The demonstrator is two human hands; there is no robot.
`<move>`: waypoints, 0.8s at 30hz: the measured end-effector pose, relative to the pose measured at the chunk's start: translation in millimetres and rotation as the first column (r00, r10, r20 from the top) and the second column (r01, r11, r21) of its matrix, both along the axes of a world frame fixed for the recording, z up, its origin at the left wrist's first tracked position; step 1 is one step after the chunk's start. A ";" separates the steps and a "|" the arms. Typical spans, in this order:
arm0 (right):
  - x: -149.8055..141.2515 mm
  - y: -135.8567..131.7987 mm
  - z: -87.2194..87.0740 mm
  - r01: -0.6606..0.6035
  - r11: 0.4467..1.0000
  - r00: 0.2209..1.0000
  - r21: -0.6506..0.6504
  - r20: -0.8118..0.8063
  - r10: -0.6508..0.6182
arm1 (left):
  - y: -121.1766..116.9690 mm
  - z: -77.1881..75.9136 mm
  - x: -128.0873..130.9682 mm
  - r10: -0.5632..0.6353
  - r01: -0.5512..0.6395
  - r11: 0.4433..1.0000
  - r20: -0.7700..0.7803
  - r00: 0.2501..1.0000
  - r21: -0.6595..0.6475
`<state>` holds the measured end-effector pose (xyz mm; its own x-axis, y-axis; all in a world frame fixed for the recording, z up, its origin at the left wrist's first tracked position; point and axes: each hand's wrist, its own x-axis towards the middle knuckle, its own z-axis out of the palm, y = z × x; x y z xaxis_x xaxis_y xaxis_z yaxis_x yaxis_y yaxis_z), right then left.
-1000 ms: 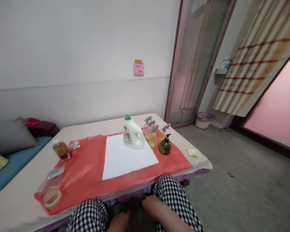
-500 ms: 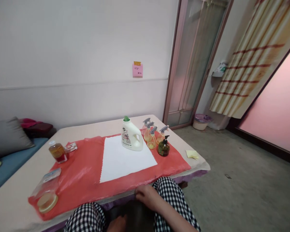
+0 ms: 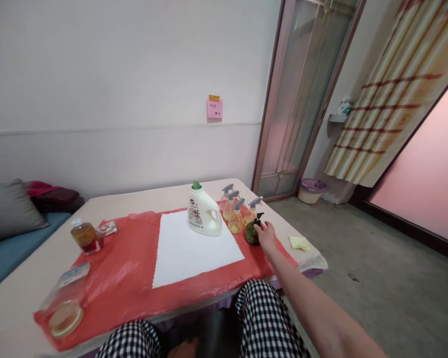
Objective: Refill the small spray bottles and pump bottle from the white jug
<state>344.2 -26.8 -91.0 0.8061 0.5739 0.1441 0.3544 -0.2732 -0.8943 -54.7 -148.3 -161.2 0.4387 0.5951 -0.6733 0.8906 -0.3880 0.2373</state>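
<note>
My right hand [image 3: 268, 235] reaches out over the low table [image 3: 142, 199], and its fingers curl against the right side of a small dark green pump bottle [image 3: 251, 233]. That bottle stands on a red plastic sheet [image 3: 127, 263]. Just behind it are several yellow spray bottles with grey triggers [image 3: 234, 218] and a white detergent jug with a green cap [image 3: 203, 216]. A white cloth [image 3: 194, 248] lies flat in front of the jug. Only a sliver of my left hand [image 3: 179, 350] shows between my checked trouser knees, its fingers hidden.
At the sheet's left end stand an amber-filled bottle [image 3: 83, 236] and a clear container lying on its side [image 3: 63, 306]. Yellow sticky notes [image 3: 299, 242] lie near the table's right edge. A grey cushion [image 3: 11, 211] sits far left, and a basin [image 3: 310, 190] stands on the floor by the door.
My right hand has left my lap and stretched forward across the table to the dark green pump bottle. My left hand stays low between my knees.
</note>
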 end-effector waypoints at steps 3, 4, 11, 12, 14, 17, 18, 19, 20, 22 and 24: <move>7.4 17.8 2.6 -0.034 0.997 0.999 -0.068 0.006 0.035 | 0.0 1.3 0.2 0.021 -0.022 1.000 -0.069 0.997 -0.018; 9.4 22.1 4.2 -0.049 0.995 0.999 -0.091 0.009 0.050 | 0.0 2.0 0.5 0.021 -0.023 1.000 -0.079 0.997 -0.018; 4.6 14.5 11.6 -0.128 0.984 0.989 -0.121 0.065 0.136 | -1.6 8.2 2.1 0.016 -0.016 0.999 -0.027 1.000 0.028; 0.7 9.8 11.1 -0.141 0.983 0.985 -0.119 0.078 0.151 | -2.5 9.1 2.3 0.016 -0.016 0.999 0.000 1.000 0.051; -7.6 1.3 10.0 -0.170 0.977 0.978 -0.128 0.102 0.183 | -4.8 10.6 2.9 0.013 -0.018 0.995 0.045 0.999 0.103; -17.0 -5.7 11.3 -0.202 0.966 0.967 -0.161 0.126 0.223 | -7.5 11.5 3.3 0.003 -0.011 0.990 0.061 0.998 0.138; -18.4 -6.5 12.7 -0.208 0.963 0.964 -0.173 0.132 0.232 | -7.7 11.4 3.2 -0.003 -0.005 0.990 0.054 0.999 0.138; -18.9 -6.9 14.3 -0.212 0.960 0.961 -0.185 0.136 0.239 | -7.5 11.2 3.0 -0.008 0.002 0.991 0.046 0.999 0.133; -18.6 -7.2 16.1 -0.214 0.957 0.960 -0.197 0.139 0.243 | -7.1 11.0 2.6 -0.013 0.008 0.992 0.037 0.999 0.128; -16.3 -8.3 19.1 -0.207 0.954 0.959 -0.216 0.147 0.242 | -5.9 10.8 1.8 -0.017 0.014 0.993 0.025 1.000 0.120; -13.2 -10.6 20.6 -0.199 0.953 0.959 -0.229 0.157 0.238 | -5.1 11.4 1.2 -0.014 0.011 0.993 0.026 1.000 0.121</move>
<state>331.0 -37.4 -70.4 0.6292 0.7656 0.1339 0.5767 -0.3445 -0.7408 -53.5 -153.4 -149.8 0.4632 0.6657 -0.5850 0.8796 -0.4261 0.2116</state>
